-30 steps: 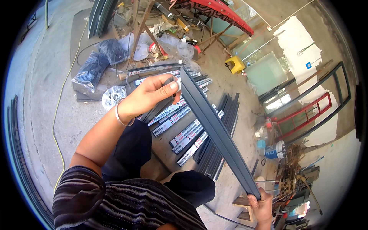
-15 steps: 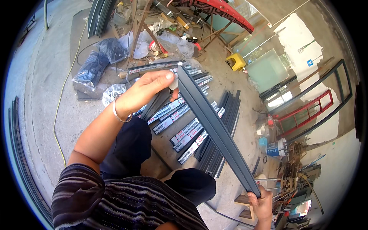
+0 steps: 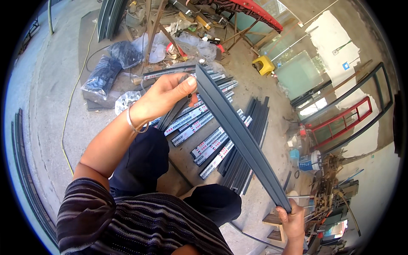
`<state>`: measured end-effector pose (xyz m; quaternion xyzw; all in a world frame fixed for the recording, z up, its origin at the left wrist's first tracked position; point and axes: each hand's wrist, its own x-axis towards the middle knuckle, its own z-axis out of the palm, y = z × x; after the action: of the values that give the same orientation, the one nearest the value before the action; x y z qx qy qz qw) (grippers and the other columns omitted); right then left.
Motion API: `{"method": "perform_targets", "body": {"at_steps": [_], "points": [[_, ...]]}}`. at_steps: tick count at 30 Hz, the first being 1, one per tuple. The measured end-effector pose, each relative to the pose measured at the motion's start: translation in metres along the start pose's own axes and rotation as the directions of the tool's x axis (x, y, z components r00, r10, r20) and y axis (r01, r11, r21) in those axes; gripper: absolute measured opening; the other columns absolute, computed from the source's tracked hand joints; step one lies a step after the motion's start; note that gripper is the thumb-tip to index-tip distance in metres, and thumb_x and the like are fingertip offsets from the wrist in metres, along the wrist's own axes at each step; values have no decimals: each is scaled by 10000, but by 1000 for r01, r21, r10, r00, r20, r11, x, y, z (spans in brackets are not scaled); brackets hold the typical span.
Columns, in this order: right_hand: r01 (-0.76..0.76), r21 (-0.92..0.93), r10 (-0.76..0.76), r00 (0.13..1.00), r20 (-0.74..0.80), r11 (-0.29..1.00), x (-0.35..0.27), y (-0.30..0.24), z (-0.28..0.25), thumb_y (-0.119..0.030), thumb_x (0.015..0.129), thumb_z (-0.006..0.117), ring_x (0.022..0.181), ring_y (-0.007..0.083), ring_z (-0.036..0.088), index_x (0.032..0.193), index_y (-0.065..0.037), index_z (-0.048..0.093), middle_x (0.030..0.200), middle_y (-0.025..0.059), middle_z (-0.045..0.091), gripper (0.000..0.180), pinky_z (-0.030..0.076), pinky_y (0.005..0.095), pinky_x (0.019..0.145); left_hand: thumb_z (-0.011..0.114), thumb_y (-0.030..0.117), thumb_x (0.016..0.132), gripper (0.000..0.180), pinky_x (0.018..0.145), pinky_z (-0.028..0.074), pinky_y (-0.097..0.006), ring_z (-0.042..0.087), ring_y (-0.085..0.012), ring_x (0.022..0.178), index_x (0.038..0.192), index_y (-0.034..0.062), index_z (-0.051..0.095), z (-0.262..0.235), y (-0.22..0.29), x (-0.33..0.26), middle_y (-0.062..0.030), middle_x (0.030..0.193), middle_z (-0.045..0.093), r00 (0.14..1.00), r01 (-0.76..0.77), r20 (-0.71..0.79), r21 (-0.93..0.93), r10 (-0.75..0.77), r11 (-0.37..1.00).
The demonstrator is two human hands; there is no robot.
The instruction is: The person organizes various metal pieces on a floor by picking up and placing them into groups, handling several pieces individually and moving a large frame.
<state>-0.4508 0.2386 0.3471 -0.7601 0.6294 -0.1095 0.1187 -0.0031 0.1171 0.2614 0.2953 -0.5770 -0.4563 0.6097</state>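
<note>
A long dark grey metal profile (image 3: pixel 240 138) slants across the middle, its mitred end up and away from me. My right hand (image 3: pixel 293 221) is closed round its near, lower end. Beside the mitred end, my left hand (image 3: pixel 168 95) is closed in a pinch, thumb on top, on a small metal piece mostly hidden by the fingers. The thumb is close against the profile's edge; I cannot tell whether it touches. Below lie several shorter profiles with white printed film (image 3: pixel 191 123) and a bundle of bare dark profiles (image 3: pixel 242 165).
Bagged dark bundles (image 3: pixel 102 76) lie at left, near a yellow cable (image 3: pixel 70 106). Scrap and plastic sheets cover the floor at the back. A yellow stool (image 3: pixel 264 66), red frame (image 3: pixel 342 123), white bucket (image 3: pixel 309 162) and piled tools stand at right. Long profiles (image 3: pixel 25 170) lie far left.
The small piece at my left thumb showed pale and shiny before and is now turned and darker. The profile's mitred end has risen slightly; my right hand still grips the other end.
</note>
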Motion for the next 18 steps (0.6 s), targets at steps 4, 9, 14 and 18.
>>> {"method": "perform_targets", "body": {"at_steps": [4, 9, 14, 18], "points": [[15, -14, -15, 1000, -17, 1000, 3, -7, 1, -373, 831, 714, 489, 142, 435, 740, 16, 511, 538, 84, 496, 448, 380, 296, 467, 419, 463, 988, 493, 791, 427, -272, 524, -116, 804, 896, 9, 588, -1, 3, 2, -33, 833, 583, 999, -29, 23, 52, 28, 998], [29, -86, -30, 999, -13, 996, 3, -11, 7, -374, 822, 721, 497, 197, 416, 754, 16, 511, 569, 122, 500, 448, 396, 317, 483, 293, 592, 970, 628, 849, 401, -290, 499, -123, 885, 884, 53, 603, -10, 3, 1, -28, 893, 578, 997, 38, -73, 4, -38, 999], [52, -134, -59, 997, -50, 990, 4, -19, 13, -363, 819, 724, 495, 299, 413, 750, 13, 510, 577, 162, 508, 438, 410, 334, 489, 434, 682, 873, 660, 856, 381, -268, 490, -133, 898, 922, 55, 636, 5, 34, 15, -38, 893, 579, 950, 255, -198, 50, -240, 966], [58, -139, -65, 997, -43, 989, 10, -26, 15, -363, 822, 720, 487, 283, 449, 753, 15, 507, 571, 158, 510, 440, 411, 330, 487, 504, 587, 879, 563, 904, 371, -282, 543, -124, 910, 981, 52, 646, 3, 40, 19, -42, 946, 643, 872, 398, -323, 27, -369, 917]]}}
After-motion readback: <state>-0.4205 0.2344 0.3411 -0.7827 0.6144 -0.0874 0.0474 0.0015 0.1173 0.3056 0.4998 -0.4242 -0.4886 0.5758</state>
